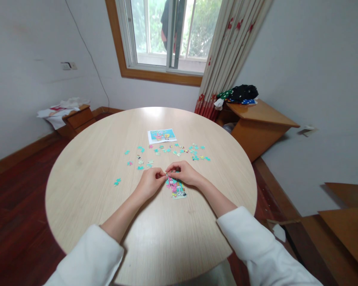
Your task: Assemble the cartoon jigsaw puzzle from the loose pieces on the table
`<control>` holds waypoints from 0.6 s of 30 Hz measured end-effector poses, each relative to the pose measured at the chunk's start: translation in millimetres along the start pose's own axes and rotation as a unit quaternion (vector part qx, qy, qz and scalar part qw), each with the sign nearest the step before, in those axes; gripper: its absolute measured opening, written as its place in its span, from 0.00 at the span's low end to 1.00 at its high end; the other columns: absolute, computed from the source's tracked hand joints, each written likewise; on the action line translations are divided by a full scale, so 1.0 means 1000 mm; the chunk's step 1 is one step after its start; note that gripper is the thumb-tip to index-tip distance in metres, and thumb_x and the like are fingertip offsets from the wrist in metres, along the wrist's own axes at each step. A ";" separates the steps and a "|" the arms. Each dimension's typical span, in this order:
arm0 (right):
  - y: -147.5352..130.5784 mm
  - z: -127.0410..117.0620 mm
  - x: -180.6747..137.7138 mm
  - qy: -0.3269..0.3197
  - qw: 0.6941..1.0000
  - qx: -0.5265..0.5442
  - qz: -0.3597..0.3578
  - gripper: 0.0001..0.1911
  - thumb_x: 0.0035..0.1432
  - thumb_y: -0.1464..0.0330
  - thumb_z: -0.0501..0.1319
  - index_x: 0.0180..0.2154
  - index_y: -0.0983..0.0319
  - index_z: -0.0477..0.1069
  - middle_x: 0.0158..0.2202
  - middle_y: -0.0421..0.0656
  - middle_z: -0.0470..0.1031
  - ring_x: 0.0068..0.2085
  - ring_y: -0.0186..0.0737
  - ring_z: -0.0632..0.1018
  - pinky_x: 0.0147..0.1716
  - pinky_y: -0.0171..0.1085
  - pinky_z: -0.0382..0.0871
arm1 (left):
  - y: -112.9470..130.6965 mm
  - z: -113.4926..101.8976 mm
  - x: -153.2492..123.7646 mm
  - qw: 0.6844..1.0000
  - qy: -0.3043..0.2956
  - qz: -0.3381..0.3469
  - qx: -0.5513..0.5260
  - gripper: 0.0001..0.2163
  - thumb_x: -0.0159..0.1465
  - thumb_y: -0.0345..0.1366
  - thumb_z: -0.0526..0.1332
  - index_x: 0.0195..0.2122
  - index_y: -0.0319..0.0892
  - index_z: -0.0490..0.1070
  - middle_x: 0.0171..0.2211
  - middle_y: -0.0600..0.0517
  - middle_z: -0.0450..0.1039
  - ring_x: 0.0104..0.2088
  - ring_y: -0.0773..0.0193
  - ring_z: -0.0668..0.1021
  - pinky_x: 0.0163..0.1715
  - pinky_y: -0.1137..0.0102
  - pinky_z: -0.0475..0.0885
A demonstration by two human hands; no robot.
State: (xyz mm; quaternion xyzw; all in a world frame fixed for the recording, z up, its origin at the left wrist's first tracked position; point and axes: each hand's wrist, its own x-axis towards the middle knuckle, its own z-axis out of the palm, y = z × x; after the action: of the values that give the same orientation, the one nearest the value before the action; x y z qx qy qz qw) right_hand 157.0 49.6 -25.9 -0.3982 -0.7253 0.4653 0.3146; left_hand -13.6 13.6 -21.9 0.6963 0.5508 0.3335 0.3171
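Note:
A partly joined jigsaw puzzle [176,188] with pink and teal cartoon figures lies flat on the round wooden table [86,190]. My left hand [151,180] is at its upper left corner, thumb and fingers pinched together. My right hand [183,173] meets it there from the right, over the puzzle's top edge, its fingers also pinched. Between the fingertips is a small puzzle piece [166,174], mostly hidden; which hand has the firmer grip on it is hard to see.
Several loose puzzle pieces [168,150] are scattered beyond my hands, with one small cluster [117,182] off to the left. Behind them lies a printed reference picture [162,136]. A wooden cabinet [259,115] with cloths stands past the table's right edge.

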 end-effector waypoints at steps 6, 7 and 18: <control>0.000 0.000 -0.001 0.000 1.000 0.014 0.005 0.11 0.46 0.65 0.65 0.30 0.66 0.76 0.26 0.41 0.73 0.29 0.33 0.70 0.31 0.34 0.63 | -0.002 0.001 0.000 1.000 -0.001 -0.002 0.006 0.06 0.54 0.32 0.60 0.25 0.40 0.76 0.24 0.51 0.76 0.26 0.63 0.74 0.30 0.70 0.65; 0.000 0.000 -0.001 0.000 1.000 0.013 0.004 0.10 0.46 0.65 0.65 0.30 0.66 0.76 0.26 0.41 0.73 0.29 0.33 0.70 0.31 0.34 0.63 | -0.002 0.001 0.000 1.000 -0.002 -0.003 0.009 0.06 0.54 0.32 0.60 0.25 0.40 0.76 0.24 0.51 0.76 0.26 0.63 0.74 0.29 0.71 0.65; 0.002 0.000 0.000 -0.001 1.000 0.010 -0.001 0.09 0.46 0.66 0.64 0.30 0.65 0.76 0.27 0.41 0.75 0.29 0.34 0.71 0.32 0.35 0.65 | 0.002 0.000 -0.002 0.997 0.001 0.021 0.071 0.05 0.53 0.28 0.61 0.21 0.40 0.72 0.23 0.54 0.72 0.26 0.66 0.72 0.30 0.72 0.63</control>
State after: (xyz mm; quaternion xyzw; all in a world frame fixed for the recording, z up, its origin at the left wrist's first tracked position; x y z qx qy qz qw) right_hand 157.6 50.7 -27.9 -0.3938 -0.7211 0.4725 0.3188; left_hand -12.6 10.8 -20.6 0.7283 0.5586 0.3005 0.2591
